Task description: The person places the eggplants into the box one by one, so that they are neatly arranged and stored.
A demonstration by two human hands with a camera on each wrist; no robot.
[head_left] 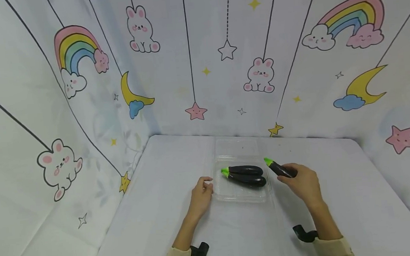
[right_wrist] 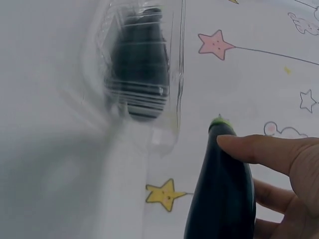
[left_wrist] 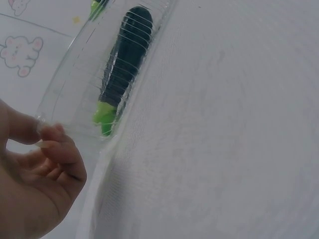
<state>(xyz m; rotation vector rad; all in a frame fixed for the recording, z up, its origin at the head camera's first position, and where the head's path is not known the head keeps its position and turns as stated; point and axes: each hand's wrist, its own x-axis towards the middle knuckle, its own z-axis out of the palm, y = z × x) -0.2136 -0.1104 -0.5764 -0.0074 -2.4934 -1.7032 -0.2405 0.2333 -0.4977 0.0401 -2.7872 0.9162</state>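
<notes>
A clear plastic container [head_left: 241, 194] with a hinged lid lies on the table, its lid folded back at the far side. Inside it two dark eggplants [head_left: 246, 180] with bright green stems lie side by side. My left hand [head_left: 200, 195] is at the container's left wall; in the left wrist view its thumb and fingers pinch the rim. To the right of the container, my right hand [head_left: 303, 182] holds a third eggplant [right_wrist: 222, 194] between thumb and fingers, above the table. Its green stem points away and left in the head view.
A white cloth covers the table [head_left: 343, 197]. Behind and at both sides hangs a white curtain [head_left: 171, 78] printed with rainbows, rabbits, moons and stars. Black wrist straps [head_left: 200, 250] sit on both forearms near the beige sleeves.
</notes>
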